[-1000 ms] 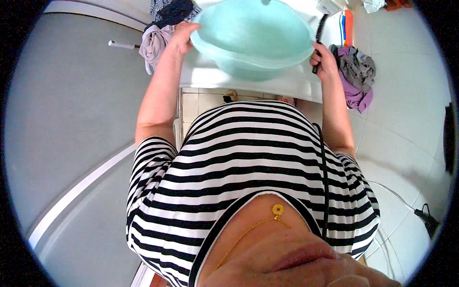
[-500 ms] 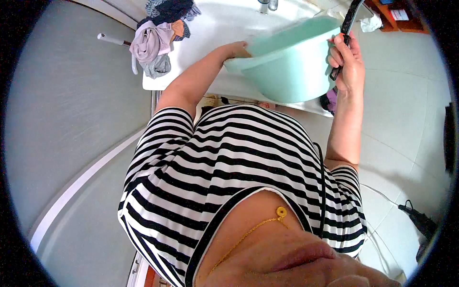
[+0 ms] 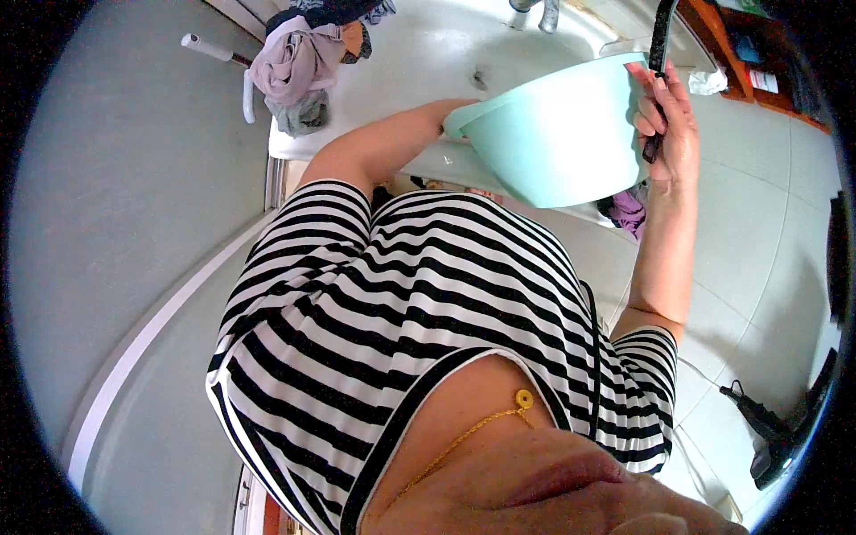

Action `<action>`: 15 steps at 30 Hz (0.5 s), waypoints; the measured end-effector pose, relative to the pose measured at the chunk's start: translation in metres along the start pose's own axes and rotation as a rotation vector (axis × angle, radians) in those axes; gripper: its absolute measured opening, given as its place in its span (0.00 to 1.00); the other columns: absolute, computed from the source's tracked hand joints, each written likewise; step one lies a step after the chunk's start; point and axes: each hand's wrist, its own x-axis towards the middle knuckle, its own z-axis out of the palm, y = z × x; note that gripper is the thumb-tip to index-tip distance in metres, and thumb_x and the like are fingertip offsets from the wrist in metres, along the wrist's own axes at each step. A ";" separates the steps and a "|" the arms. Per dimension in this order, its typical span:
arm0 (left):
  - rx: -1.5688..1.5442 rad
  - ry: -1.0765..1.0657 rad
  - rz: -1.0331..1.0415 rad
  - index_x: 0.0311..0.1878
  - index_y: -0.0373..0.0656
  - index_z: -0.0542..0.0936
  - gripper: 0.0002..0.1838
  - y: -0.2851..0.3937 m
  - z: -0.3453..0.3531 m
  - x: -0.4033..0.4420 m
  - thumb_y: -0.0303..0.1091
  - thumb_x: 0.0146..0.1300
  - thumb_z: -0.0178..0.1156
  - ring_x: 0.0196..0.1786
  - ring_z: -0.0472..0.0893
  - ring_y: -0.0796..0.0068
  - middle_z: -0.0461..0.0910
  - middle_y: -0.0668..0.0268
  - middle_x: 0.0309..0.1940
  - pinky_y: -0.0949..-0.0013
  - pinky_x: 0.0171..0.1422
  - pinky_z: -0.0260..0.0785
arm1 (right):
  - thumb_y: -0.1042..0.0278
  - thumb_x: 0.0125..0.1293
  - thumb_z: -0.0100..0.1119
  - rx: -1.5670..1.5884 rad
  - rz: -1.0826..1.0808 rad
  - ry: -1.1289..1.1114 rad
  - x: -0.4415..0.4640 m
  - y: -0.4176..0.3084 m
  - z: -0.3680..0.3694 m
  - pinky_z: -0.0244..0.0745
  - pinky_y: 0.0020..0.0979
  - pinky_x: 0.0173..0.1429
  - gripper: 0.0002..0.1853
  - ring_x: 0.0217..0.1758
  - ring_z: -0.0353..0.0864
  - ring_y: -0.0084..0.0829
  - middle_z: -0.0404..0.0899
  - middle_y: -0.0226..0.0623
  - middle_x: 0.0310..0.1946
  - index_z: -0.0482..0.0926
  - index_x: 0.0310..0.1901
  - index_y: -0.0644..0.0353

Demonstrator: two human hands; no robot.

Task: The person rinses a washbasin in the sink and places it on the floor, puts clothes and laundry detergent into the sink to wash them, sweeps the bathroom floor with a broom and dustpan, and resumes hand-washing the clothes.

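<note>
Fingers (image 3: 647,118) of the right hand (image 3: 675,134), upper right of the frame, curl closed round a slim black item (image 3: 661,45) at the edge of a pale green basin (image 3: 562,134). It's tilted over the white sink's (image 3: 392,76) front, right of top centre. The left hand (image 3: 448,108) is tucked behind its left rim — I can't tell its grip. Rumpled clothes (image 3: 294,62) lie upper left.
</note>
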 end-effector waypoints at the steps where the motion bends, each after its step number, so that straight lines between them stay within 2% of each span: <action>1: -0.008 -0.003 0.009 0.42 0.40 0.82 0.18 0.000 0.004 0.001 0.42 0.52 0.64 0.38 0.77 0.78 0.80 0.63 0.39 0.69 0.38 0.69 | 0.74 0.66 0.48 -0.002 0.006 0.001 0.001 -0.001 0.003 0.56 0.14 0.21 0.16 0.18 0.54 0.11 0.77 0.50 0.47 0.68 0.56 0.57; 3: -0.013 -0.001 0.040 0.42 0.40 0.82 0.18 0.000 0.008 0.004 0.42 0.52 0.64 0.38 0.77 0.78 0.80 0.63 0.38 0.69 0.38 0.69 | 0.72 0.68 0.46 -0.017 -0.014 -0.019 0.003 -0.003 0.016 0.57 0.12 0.19 0.18 0.18 0.55 0.08 0.76 0.51 0.47 0.66 0.58 0.63; 11: -0.005 0.021 0.088 0.41 0.41 0.81 0.17 0.011 0.021 0.019 0.42 0.52 0.64 0.37 0.77 0.78 0.79 0.64 0.38 0.71 0.38 0.69 | 0.71 0.68 0.46 0.014 -0.010 -0.045 -0.002 -0.008 0.024 0.57 0.12 0.19 0.20 0.17 0.54 0.08 0.74 0.55 0.50 0.64 0.61 0.63; 12: 0.007 0.024 0.087 0.41 0.41 0.81 0.17 0.013 0.019 0.016 0.42 0.52 0.64 0.37 0.77 0.78 0.79 0.64 0.38 0.71 0.38 0.69 | 0.71 0.68 0.45 -0.015 -0.018 0.021 -0.004 -0.008 0.028 0.57 0.12 0.20 0.20 0.18 0.54 0.08 0.73 0.55 0.50 0.63 0.61 0.64; 15: 0.071 0.048 0.056 0.41 0.42 0.81 0.16 0.023 0.003 -0.008 0.41 0.52 0.64 0.37 0.77 0.79 0.79 0.64 0.38 0.72 0.38 0.69 | 0.71 0.68 0.45 0.051 -0.053 -0.027 -0.014 -0.009 0.017 0.57 0.12 0.20 0.20 0.18 0.55 0.08 0.73 0.55 0.51 0.63 0.61 0.64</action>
